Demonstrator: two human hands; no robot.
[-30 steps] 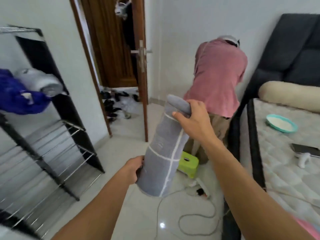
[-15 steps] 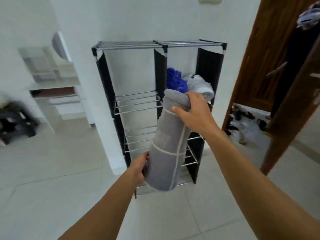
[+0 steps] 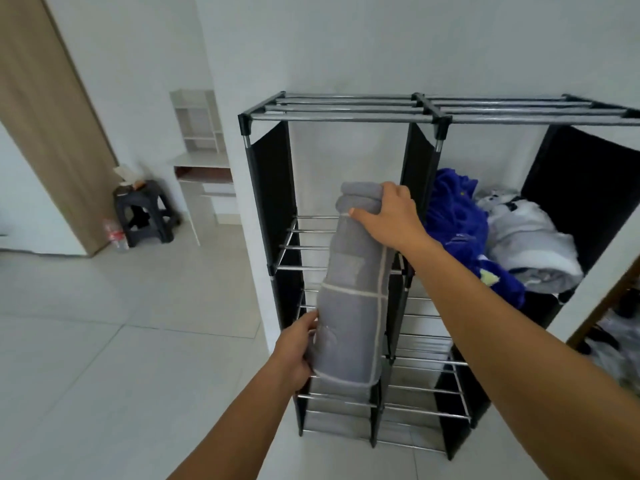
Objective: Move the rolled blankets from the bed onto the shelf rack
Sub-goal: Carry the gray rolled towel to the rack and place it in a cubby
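We hold the rolled grey blanket with pale stripes (image 3: 353, 299) upright before the black metal-bar shelf rack (image 3: 349, 107).
Our right hand (image 3: 388, 216) clamps its top end, our left hand (image 3: 298, 351) wraps its lower end; soft, floppy and probably light, it wants support at both ends.

I see the black-framed metal-bar shelf rack (image 3: 349, 112) standing against the far wall, right of centre. My hands hold the grey rolled blanket (image 3: 353, 292) upright in front of its left column: right hand (image 3: 388, 216) on top, left hand (image 3: 294, 351) near the bottom. In the upper right compartment a blue fleece blanket (image 3: 464, 230) lies left of a pale rolled blanket (image 3: 533, 251). Far left, a dark plastic stool (image 3: 145, 216) stands beside a white desk (image 3: 204, 168).
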